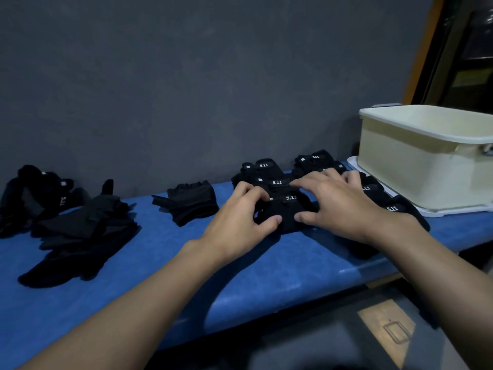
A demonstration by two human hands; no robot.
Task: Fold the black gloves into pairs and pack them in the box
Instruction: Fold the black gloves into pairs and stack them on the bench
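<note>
On the blue table (165,265) — both hands (left (240,222), right (336,206)) pinch one folded glove pair (285,209), fingers curled.

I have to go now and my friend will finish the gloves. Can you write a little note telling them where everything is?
Left hand and right hand: both pinching one folded pair on the blue table.
Done: folded pairs sit in a row behind it, with more by the cream box.
Left: loose gloves lie in piles at the left, still unfolded. No gloves show in the box, though its inside is mostly hidden.
</note>
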